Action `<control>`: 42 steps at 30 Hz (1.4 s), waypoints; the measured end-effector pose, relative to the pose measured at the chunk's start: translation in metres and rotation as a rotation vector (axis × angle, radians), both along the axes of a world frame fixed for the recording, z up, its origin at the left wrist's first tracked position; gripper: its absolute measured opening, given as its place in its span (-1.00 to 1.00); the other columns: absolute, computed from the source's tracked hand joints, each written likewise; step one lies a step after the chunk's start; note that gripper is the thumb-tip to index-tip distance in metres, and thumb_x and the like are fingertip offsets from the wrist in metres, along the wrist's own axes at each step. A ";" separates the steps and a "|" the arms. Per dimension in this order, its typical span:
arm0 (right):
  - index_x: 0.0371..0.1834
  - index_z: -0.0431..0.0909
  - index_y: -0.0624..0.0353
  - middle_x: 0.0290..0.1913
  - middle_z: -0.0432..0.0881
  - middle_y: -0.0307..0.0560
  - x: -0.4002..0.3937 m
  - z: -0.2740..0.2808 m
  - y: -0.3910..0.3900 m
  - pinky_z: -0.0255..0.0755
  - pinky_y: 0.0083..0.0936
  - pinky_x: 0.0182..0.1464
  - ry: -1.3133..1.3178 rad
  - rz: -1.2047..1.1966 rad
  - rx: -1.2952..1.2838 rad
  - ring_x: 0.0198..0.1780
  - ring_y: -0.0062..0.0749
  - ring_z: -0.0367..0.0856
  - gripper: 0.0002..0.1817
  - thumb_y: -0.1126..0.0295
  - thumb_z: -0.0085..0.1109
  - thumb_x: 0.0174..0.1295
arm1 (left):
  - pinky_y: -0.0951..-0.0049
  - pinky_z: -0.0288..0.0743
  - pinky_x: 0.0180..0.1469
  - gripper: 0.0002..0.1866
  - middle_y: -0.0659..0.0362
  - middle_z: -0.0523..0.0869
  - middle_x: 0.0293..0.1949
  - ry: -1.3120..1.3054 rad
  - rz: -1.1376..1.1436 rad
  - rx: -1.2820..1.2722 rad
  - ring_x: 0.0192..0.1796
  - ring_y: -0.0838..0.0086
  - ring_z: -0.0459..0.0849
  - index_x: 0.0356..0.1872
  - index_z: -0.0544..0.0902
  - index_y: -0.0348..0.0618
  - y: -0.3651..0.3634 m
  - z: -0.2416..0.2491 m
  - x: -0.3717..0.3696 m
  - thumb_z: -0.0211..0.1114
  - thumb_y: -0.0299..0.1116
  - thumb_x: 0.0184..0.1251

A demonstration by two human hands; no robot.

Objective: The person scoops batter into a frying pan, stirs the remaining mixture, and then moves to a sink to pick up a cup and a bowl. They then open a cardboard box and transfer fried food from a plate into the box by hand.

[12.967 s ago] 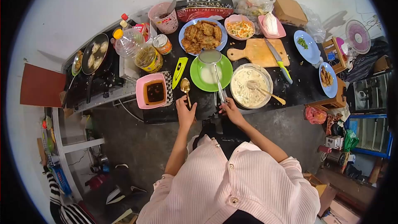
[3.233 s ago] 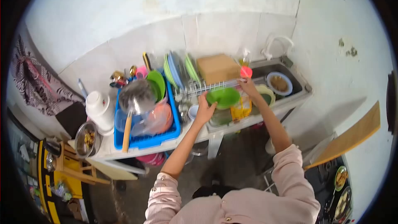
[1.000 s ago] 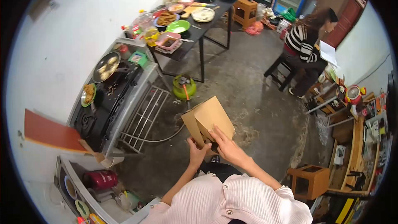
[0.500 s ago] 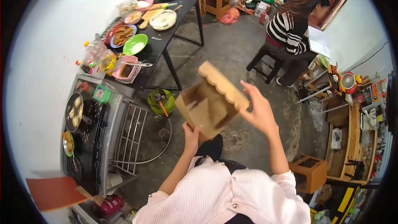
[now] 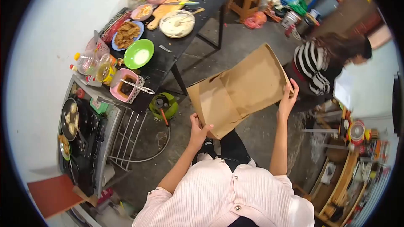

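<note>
Between my hands is a brown cardboard box [image 5: 240, 92], held in front of my body with its lid swung open. At its near left corner my left hand [image 5: 198, 132] grips the edge, thumb on the cardboard. My right hand [image 5: 288, 101] is closed on the right edge of the lid part. The box's inside faces me, and nothing shows in it. Part of the fingers of both hands is hidden behind the cardboard.
A black table [image 5: 168, 59] at the left carries a green bowl [image 5: 139, 54], fried food [image 5: 126, 35] and a batter bowl [image 5: 177, 24]. A stove with a frying pan [image 5: 70, 120] stands nearer. A green gas cylinder [image 5: 163, 107] is on the floor; a seated person [image 5: 313, 69] is at the right.
The lid with the scalloped edge has been swung open to the right, and the box lies spread wider. My right hand has closed on its edge. My view has shifted.
</note>
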State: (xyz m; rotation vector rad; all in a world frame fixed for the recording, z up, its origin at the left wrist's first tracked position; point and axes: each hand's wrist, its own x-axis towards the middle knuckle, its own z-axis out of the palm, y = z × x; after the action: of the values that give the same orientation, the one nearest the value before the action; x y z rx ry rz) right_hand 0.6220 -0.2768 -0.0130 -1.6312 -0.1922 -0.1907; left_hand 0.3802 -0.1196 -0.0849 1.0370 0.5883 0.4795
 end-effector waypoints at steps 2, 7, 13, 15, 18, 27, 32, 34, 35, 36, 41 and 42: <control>0.00 0.33 0.21 -0.12 0.42 -0.17 0.031 -0.017 0.020 0.21 -0.57 0.01 0.044 0.032 0.046 -0.07 -0.51 0.36 -0.60 0.16 0.02 0.24 | 0.41 0.14 0.19 -0.26 0.02 0.26 0.06 0.097 0.029 -0.005 0.15 0.38 0.26 0.09 0.01 -0.19 0.018 0.005 0.020 0.31 -0.39 -0.07; -0.07 0.33 0.26 -0.09 0.39 -0.18 0.094 0.021 0.082 0.19 -0.58 0.04 -0.289 0.256 0.030 -0.05 -0.48 0.35 -0.60 0.18 0.08 0.20 | 0.27 0.16 0.20 -0.06 -0.06 0.13 0.20 0.218 0.132 0.081 0.24 0.29 0.19 0.25 -0.19 -0.18 0.054 -0.001 0.085 0.33 -0.29 -0.03; -0.11 0.32 0.26 -0.14 0.39 -0.15 0.204 0.075 0.129 0.24 -0.58 -0.02 -0.554 0.456 0.100 -0.09 -0.49 0.36 -0.37 -0.10 0.17 0.02 | 0.18 0.05 0.27 -0.05 -0.01 -0.02 0.31 0.071 0.211 0.299 0.35 0.16 0.03 0.32 -0.23 -0.06 0.151 0.048 0.163 0.29 -0.28 0.04; -0.13 0.31 0.25 -0.18 0.40 -0.13 0.215 0.094 0.155 0.28 -0.60 -0.10 -0.571 0.515 0.126 -0.15 -0.50 0.39 -0.34 -0.14 0.17 -0.01 | 0.19 0.04 0.28 -0.04 -0.01 0.00 0.31 0.108 0.009 0.318 0.34 0.17 0.07 0.32 -0.20 -0.07 0.173 0.074 0.186 0.32 -0.29 0.02; -0.16 0.29 0.25 -0.25 0.39 -0.10 0.228 0.103 0.193 0.29 -0.61 -0.19 -0.580 0.620 0.204 -0.24 -0.48 0.39 -0.32 -0.21 0.09 0.02 | 0.32 0.03 0.29 -0.03 0.08 0.03 0.31 0.134 -0.272 0.215 0.30 0.24 0.14 0.33 -0.19 -0.13 0.183 0.088 0.231 0.34 -0.31 0.01; -0.22 0.35 0.30 -0.30 0.38 -0.15 0.288 0.113 0.292 0.26 -0.63 -0.16 -0.502 0.705 0.177 -0.22 -0.51 0.40 -0.29 -0.28 -0.05 0.06 | 0.47 -0.08 0.32 -0.03 0.10 0.02 0.32 0.121 -0.102 0.038 0.35 0.40 0.01 0.33 -0.13 -0.23 0.225 0.076 0.284 0.15 -0.63 -0.24; -0.13 0.35 0.29 -0.26 0.40 -0.09 0.319 0.137 0.371 0.27 -0.57 -0.12 -0.458 0.756 0.218 -0.25 -0.46 0.42 -0.25 -0.31 -0.13 0.08 | 0.47 0.05 0.25 -0.09 0.12 0.12 0.24 0.087 -0.121 0.340 0.27 0.44 0.10 0.30 -0.05 -0.13 0.287 0.067 0.313 0.15 -0.66 -0.20; 0.01 0.24 0.25 -0.31 0.43 -0.06 0.333 0.125 0.387 0.34 -0.51 -0.15 -0.498 0.915 0.329 -0.27 -0.39 0.45 -0.15 -0.36 -0.03 -0.04 | 0.47 0.06 0.24 -0.14 0.14 0.18 0.18 0.053 -0.103 0.088 0.24 0.47 0.14 0.26 0.00 -0.09 0.311 0.089 0.327 0.15 -0.69 -0.18; 0.11 0.08 0.22 -0.35 0.45 -0.01 0.329 0.120 0.390 0.41 -0.41 -0.20 -0.355 1.161 0.438 -0.30 -0.33 0.48 0.03 -0.43 0.07 -0.24 | 0.49 0.06 0.23 -0.19 0.18 0.22 0.11 0.026 -0.116 0.071 0.21 0.49 0.16 0.21 0.05 -0.05 0.321 0.083 0.330 0.16 -0.71 -0.16; 0.14 0.00 0.21 -0.36 0.47 0.02 0.329 0.113 0.395 0.46 -0.35 -0.19 -0.476 1.202 0.434 -0.29 -0.27 0.51 0.09 -0.41 0.14 -0.29 | 0.43 0.04 0.25 -0.21 0.15 0.19 0.15 -0.011 -0.146 0.170 0.25 0.45 0.13 0.21 0.07 -0.02 0.331 0.084 0.334 0.18 -0.67 -0.13; 0.11 0.11 0.23 -0.25 0.52 0.13 0.345 0.069 0.376 0.44 -0.35 -0.06 -0.125 0.902 0.216 -0.18 -0.20 0.55 -0.38 0.08 0.11 0.12 | 0.35 -0.04 0.30 -0.30 0.09 0.13 0.19 -0.245 -0.265 0.466 0.30 0.35 0.07 0.13 0.13 -0.10 0.368 0.063 0.372 0.21 -0.59 -0.12; 0.10 0.14 0.23 -0.24 0.53 0.13 0.345 0.055 0.377 0.41 -0.35 0.01 -0.218 0.817 0.046 -0.15 -0.20 0.55 -0.55 0.21 -0.07 0.24 | 0.35 -0.04 0.30 -0.30 0.09 0.14 0.18 -0.246 -0.291 0.415 0.30 0.35 0.07 0.13 0.14 -0.11 0.372 0.068 0.380 0.22 -0.58 -0.13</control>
State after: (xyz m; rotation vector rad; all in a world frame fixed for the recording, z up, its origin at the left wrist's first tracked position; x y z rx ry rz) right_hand 0.9672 0.1004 0.0423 -1.3668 -0.9861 0.2551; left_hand 0.7604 0.2526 -0.0169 1.4082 0.1129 0.4720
